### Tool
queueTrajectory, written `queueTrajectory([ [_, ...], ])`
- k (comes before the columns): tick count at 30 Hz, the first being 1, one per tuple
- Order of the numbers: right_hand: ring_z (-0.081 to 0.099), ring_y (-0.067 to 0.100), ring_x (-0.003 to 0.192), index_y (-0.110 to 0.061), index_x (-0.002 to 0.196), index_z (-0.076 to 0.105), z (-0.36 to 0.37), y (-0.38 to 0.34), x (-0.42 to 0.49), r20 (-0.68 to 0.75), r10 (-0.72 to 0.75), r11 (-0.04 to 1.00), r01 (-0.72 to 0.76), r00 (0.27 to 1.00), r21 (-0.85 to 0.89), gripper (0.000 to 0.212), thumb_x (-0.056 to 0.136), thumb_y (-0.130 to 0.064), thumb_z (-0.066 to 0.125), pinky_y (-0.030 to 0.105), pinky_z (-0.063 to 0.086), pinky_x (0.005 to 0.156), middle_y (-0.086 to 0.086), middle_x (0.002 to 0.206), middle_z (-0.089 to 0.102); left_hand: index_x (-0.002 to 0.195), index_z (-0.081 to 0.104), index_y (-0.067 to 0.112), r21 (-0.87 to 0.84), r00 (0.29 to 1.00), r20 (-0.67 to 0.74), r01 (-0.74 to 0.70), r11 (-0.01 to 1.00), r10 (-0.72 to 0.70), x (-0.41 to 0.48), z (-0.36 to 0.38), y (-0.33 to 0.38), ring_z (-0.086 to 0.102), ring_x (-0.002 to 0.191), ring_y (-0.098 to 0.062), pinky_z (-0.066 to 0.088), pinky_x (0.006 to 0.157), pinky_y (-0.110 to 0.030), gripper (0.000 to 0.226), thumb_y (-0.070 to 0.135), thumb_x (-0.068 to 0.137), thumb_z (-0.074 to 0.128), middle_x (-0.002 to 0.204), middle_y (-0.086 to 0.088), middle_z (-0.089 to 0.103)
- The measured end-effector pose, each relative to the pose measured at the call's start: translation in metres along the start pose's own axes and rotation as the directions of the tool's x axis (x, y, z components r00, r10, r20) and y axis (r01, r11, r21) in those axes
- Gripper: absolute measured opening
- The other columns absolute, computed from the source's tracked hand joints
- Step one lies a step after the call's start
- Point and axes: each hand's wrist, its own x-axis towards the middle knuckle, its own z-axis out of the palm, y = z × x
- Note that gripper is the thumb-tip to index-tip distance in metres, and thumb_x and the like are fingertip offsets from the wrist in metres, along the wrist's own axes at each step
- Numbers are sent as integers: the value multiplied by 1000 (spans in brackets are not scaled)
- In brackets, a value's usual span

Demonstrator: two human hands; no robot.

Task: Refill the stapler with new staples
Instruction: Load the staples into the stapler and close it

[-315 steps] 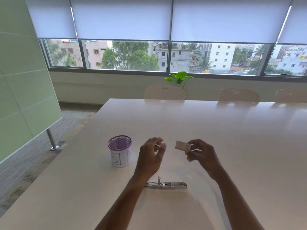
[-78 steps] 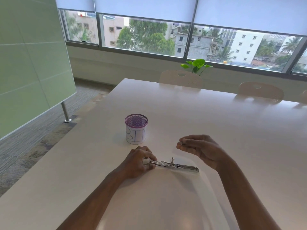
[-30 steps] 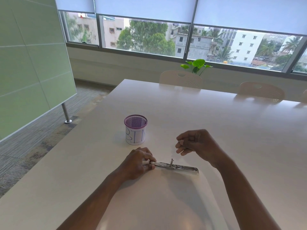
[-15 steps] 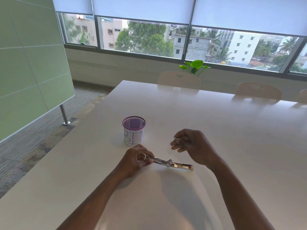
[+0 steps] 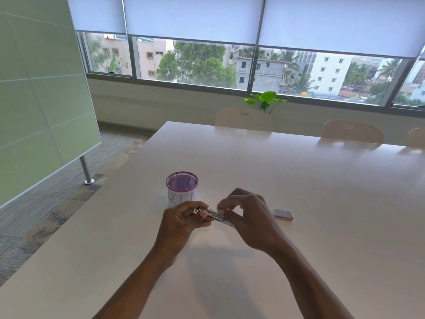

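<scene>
A slim metal stapler (image 5: 215, 215) is lifted just above the white table (image 5: 322, 203), tilted down to the right. My left hand (image 5: 184, 221) grips its left end. My right hand (image 5: 248, 217) is curled over the stapler's middle, thumb and forefinger pinched at its top; whether staples are between them is too small to tell. A small pink-and-white staple box (image 5: 283, 214) lies flat on the table to the right of my right hand.
A purple mesh cup (image 5: 181, 192) with a white paper label stands just behind my left hand. Chairs (image 5: 245, 119) line the table's far side, with a green plant (image 5: 265, 101) behind them. A green partition (image 5: 41, 100) stands left of the table.
My left hand has lifted the stapler off the table. My right hand has moved down and left onto the stapler. The staple box, held 10.5 s ago, now lies on the table.
</scene>
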Motion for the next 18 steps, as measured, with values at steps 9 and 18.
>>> queueTrajectory([
  [9, 58, 7, 77, -30, 89, 74, 9, 2, 0, -52, -20, 989, 12, 998, -147, 13, 83, -19, 68, 21, 37, 65, -14, 85, 65, 88, 76, 10, -47, 999, -33, -8, 999, 7, -4, 5, 8, 75, 83, -33, 62, 72, -31, 20, 18, 69, 77, 87, -15, 78],
  [18, 58, 8, 79, -30, 95, 76, 5, 0, -1, -20, -5, 985, 1, 1000, -171, 14, 84, -21, 71, 27, 45, 64, -16, 87, 63, 86, 77, 13, -97, 1000, -25, 6, 995, -8, -6, 8, 5, 75, 85, -32, 60, 73, -28, 26, 25, 63, 79, 88, -14, 78],
])
